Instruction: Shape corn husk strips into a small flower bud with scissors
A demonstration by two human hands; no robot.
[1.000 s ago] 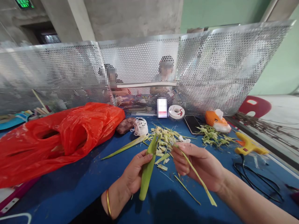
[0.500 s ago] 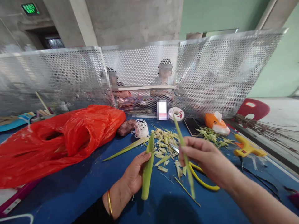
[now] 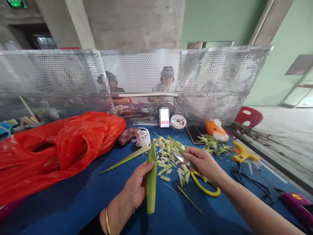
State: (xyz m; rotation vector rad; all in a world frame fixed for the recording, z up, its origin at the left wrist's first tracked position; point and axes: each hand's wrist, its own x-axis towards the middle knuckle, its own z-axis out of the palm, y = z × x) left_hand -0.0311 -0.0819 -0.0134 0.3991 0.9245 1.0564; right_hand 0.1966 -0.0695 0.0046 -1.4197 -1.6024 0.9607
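My left hand (image 3: 140, 182), with a gold bangle at the wrist, pinches a long green husk leaf (image 3: 151, 186) that stands nearly upright, its pointed tip away from me. My right hand (image 3: 198, 160) is closed on a green leaf strip (image 3: 176, 144) that points away to the left over the scraps. Beneath and beside that hand lie scissors with yellow handles (image 3: 206, 188), blades partly over the pile of pale leaf scraps (image 3: 166, 150). Another long leaf (image 3: 124, 160) lies left of the pile, and a thin stalk (image 3: 189, 199) is nearer me.
Left is a red plastic bag (image 3: 85, 140); behind are a checkered pouch (image 3: 127, 136), white string (image 3: 142, 137), a white spool (image 3: 178, 121) and a phone (image 3: 194, 134). Tissues (image 3: 216, 130) and a yellow glue gun (image 3: 244, 152) lie right. Two people sit behind the perforated screen (image 3: 141, 70).
My right hand has turned its strip from nearly upright to pointing away over the scraps. The view has shifted slightly right; my left hand keeps its leaf.
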